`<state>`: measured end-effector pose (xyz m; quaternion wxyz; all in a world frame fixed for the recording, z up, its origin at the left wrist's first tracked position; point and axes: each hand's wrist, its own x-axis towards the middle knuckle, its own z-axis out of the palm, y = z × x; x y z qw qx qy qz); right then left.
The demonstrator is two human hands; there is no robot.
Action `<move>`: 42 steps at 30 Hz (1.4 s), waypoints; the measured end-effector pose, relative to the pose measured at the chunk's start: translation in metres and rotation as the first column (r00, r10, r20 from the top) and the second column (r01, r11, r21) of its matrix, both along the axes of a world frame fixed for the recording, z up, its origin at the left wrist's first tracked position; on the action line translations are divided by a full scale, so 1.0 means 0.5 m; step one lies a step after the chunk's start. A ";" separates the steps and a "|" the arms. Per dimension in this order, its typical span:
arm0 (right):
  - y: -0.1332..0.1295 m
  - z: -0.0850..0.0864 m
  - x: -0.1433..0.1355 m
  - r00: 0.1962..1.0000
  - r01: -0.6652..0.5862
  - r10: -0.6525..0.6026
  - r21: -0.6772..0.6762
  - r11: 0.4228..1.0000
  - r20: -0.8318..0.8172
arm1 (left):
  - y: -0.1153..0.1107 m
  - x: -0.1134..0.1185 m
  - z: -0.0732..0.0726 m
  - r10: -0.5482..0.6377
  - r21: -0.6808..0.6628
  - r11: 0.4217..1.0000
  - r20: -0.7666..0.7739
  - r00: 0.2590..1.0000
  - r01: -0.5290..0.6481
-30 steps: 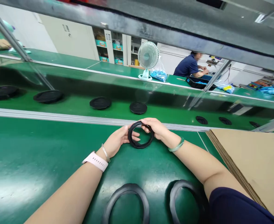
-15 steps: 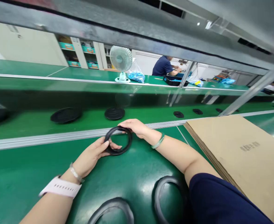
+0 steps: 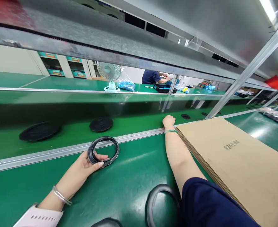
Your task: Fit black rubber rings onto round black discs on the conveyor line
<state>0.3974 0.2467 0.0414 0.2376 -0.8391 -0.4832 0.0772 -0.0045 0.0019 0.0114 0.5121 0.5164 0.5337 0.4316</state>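
My left hand (image 3: 88,164) grips a black ring (image 3: 116,150) by its lower left side, thumb in front and fingers through the opening. The ring is tilted above the front edge of the green belt. My right hand (image 3: 169,120) reaches out over the belt with curled fingers; whatever lies in or under them is hidden. Just right of it is a small black disc (image 3: 185,116) on the belt. Another dark ring (image 3: 150,205) rests on the green table near my right arm, and part of a further dark ring (image 3: 106,223) shows at the bottom edge.
Larger black round pieces (image 3: 101,125) lie on the belt at left. A stack of cardboard (image 3: 233,157) sits beside my right arm. A slanted metal post (image 3: 226,90) and overhead shelf (image 3: 129,53) frame the belt. Across it are a fan (image 3: 109,72) and a person (image 3: 150,76).
My right hand has left the ring and reached right, over the belt. My left hand keeps the ring, now lower and further left in view. The camera view has turned right.
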 end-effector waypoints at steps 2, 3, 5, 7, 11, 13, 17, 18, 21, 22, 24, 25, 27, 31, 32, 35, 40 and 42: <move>0.015 -0.015 -0.033 0.993 -0.120 0.120 -0.019 0.993 0.011 | 0.003 -0.002 -0.009 0.031 0.011 0.999 0.019 0.999 -0.032; 0.021 -0.022 -0.057 0.979 -0.203 0.203 -0.021 0.979 0.007 | 0.005 -0.002 -0.015 0.041 0.017 0.999 0.034 0.999 -0.041; 0.029 -0.036 -0.115 0.928 -0.374 0.373 -0.015 0.927 -0.010 | 0.008 -0.002 -0.025 0.046 0.034 0.998 0.065 0.997 -0.049; 0.029 -0.046 -0.166 0.866 -0.500 0.500 -0.011 0.866 -0.023 | 0.008 0.000 -0.029 0.058 0.048 0.997 0.073 0.996 -0.062; 0.018 -0.050 -0.202 0.814 -0.581 0.581 -0.013 0.814 -0.013 | 0.003 0.011 -0.023 0.106 0.062 0.992 0.045 0.993 -0.109; 0.012 -0.044 -0.194 0.801 -0.598 0.598 0.017 0.801 0.000 | 0.001 0.015 -0.020 0.122 0.071 0.990 0.038 0.992 -0.125; -0.018 -0.022 -0.211 0.739 -0.667 0.672 0.181 0.722 0.044 | -0.001 0.019 -0.019 0.135 0.093 0.986 0.006 0.991 -0.135; -0.034 -0.014 -0.230 0.720 -0.684 0.692 0.226 0.694 0.051 | -0.002 0.019 -0.019 0.144 0.093 0.985 0.001 0.990 -0.143; -0.107 0.009 -0.310 0.605 -0.736 0.795 0.414 0.536 0.046 | -0.003 0.018 -0.019 0.174 0.073 0.982 -0.005 0.985 -0.173; -0.138 0.014 -0.339 0.533 -0.748 0.845 0.496 0.441 0.051 | -0.002 0.017 -0.021 0.179 0.069 0.982 -0.003 0.984 -0.178; -0.201 0.019 -0.389 0.368 -0.757 0.923 0.612 0.230 0.108 | -0.001 0.016 -0.025 0.185 0.066 0.980 0.017 0.983 -0.186; -0.229 0.018 -0.408 0.297 -0.764 0.943 0.631 0.138 0.153 | 0.000 0.015 -0.028 0.186 0.064 0.980 0.039 0.982 -0.188; -0.271 0.008 -0.431 0.214 -0.803 0.946 0.596 0.029 0.242 | 0.002 0.015 -0.032 0.175 0.062 0.982 0.089 0.980 -0.181; -0.298 -0.021 -0.443 0.168 -0.893 0.904 0.449 -0.030 0.393 | 0.004 0.016 -0.034 0.191 0.118 0.971 0.133 0.972 -0.207; -0.297 -0.027 -0.443 0.152 -0.909 0.892 0.414 -0.042 0.425 | 0.003 0.017 -0.033 0.203 0.131 0.967 0.131 0.970 -0.220; -0.294 -0.040 -0.447 0.095 -0.933 0.862 0.346 -0.098 0.499 | 0.002 0.016 -0.033 0.210 0.155 0.962 0.101 0.972 -0.224; -0.300 -0.051 -0.449 0.079 -0.922 0.793 0.347 -0.172 0.604 | 0.001 0.011 -0.038 0.187 0.190 0.963 0.033 0.982 -0.190; -0.303 -0.054 -0.448 0.077 -0.923 0.753 0.333 -0.194 0.653 | 0.001 0.010 -0.038 0.179 0.176 0.967 0.051 0.983 -0.185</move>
